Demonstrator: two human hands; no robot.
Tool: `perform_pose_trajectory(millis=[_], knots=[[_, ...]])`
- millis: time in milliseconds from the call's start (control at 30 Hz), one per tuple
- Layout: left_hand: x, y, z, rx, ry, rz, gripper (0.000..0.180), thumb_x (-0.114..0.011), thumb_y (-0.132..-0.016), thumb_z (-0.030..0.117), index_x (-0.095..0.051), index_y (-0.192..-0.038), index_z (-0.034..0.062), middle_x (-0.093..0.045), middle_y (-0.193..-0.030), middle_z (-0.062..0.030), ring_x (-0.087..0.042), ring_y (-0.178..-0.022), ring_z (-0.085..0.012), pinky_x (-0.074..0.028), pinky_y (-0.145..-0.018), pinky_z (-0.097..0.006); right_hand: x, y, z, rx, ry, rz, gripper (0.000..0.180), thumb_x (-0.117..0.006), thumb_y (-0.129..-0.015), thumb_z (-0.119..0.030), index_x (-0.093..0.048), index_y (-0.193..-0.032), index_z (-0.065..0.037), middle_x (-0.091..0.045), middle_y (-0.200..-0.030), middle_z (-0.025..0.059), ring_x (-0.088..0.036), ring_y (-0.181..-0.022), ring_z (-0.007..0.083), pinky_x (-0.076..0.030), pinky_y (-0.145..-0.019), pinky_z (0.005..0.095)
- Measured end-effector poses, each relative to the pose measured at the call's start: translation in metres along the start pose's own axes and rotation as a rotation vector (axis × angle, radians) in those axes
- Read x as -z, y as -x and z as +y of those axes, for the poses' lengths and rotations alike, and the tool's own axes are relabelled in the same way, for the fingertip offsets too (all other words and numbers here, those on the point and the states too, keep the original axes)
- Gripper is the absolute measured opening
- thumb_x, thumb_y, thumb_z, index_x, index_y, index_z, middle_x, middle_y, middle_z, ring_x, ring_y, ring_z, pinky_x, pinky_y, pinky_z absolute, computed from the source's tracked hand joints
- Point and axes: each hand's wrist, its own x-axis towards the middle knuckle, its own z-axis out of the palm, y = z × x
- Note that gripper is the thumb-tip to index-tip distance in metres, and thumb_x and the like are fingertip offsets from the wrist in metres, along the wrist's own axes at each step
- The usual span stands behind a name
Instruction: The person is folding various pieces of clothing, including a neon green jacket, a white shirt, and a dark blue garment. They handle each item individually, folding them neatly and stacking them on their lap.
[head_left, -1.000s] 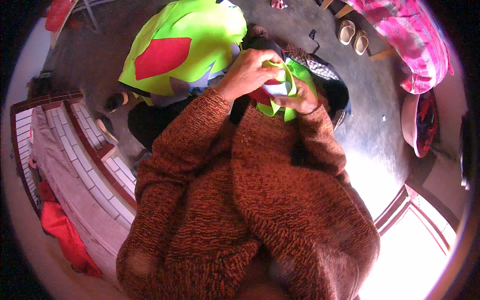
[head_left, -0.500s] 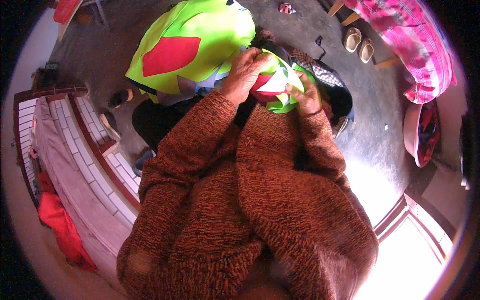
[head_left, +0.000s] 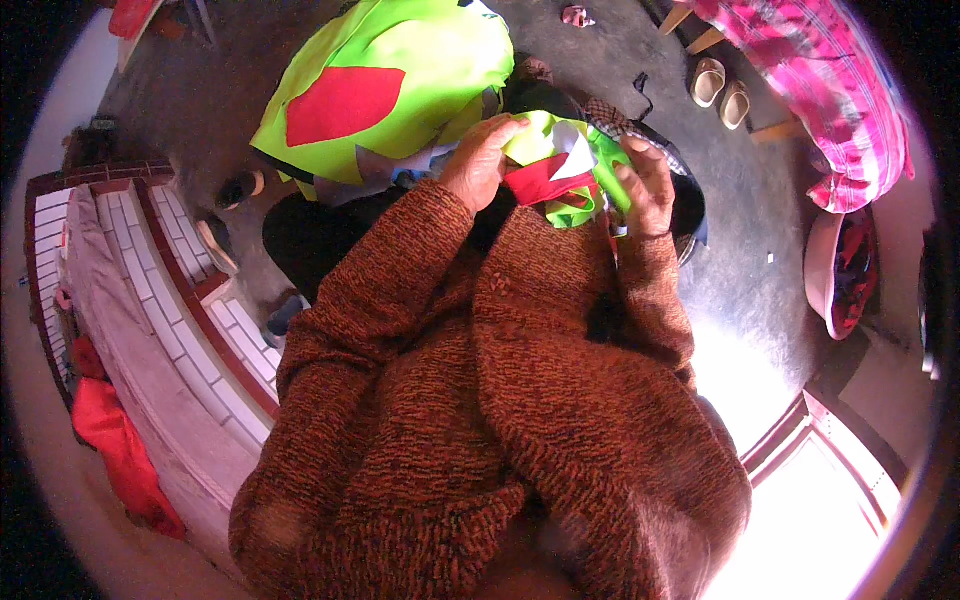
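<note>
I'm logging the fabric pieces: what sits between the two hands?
In the head view, a bunched green, red and white cloth fills the gap between left hand and right hand.

Left hand (head_left: pixel 478 160) and right hand (head_left: pixel 645 185) closed on a bunched piece of neon-green cloth (head_left: pixel 560 165) with red and white patches, held between them above the lap. Both forearms in a rust-brown knitted sweater (head_left: pixel 480 400). Just beyond the left hand, a large neon-green fabric bundle (head_left: pixel 400 80) with a red patch. Grey floor (head_left: pixel 740 260) below. Pair of sandals (head_left: pixel 720 90) far right, beside pink plaid fabric (head_left: pixel 830 90). Red cloth (head_left: pixel 120 450) at lower left.
</note>
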Motion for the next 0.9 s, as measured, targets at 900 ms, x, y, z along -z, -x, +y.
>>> perform_pose_trajectory(millis=[900], knots=[[0.003,0.006,0.003,0.062,-0.335,0.105,0.038,-0.072,-0.076,0.03,-0.057,-0.097,0.002,-0.061,-0.084,-0.0072,-0.061,-0.072,-0.0145,-0.05,-0.058,-0.028,-0.033,0.006,0.024,0.47,0.629,-0.386,0.036,-0.081,-0.059,-0.002,-0.061,-0.088,-0.009,-0.06,-0.112,0.0136,-0.055,-0.11,0.0319,-0.043,-0.093,0.0408]])
